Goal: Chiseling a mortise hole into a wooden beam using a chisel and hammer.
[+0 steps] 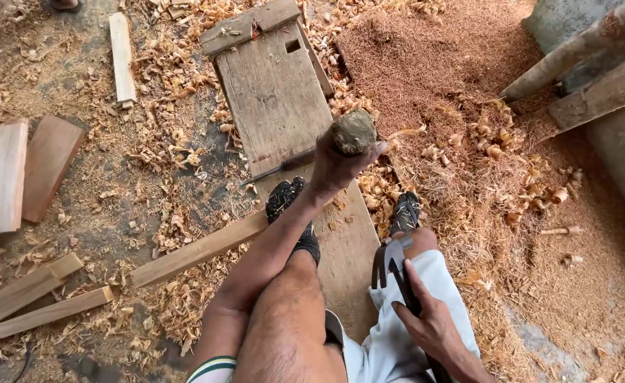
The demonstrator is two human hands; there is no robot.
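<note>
Left hand [334, 170]: raised over the worn plank [277, 106], fingers wrapped around a rounded wooden mallet head [354, 132]. Chisel [280, 167]: lying across the plank just beside that hand. Right hand [429, 323]: resting on the pale shorts [397, 347], fingers closed round a dark metal tool [390, 264]. Both feet on the plank's near end. Floor [114, 213]: shavings, loose wood strips [199, 250] and boards [0, 177] at left; open sawdust at right.
</note>
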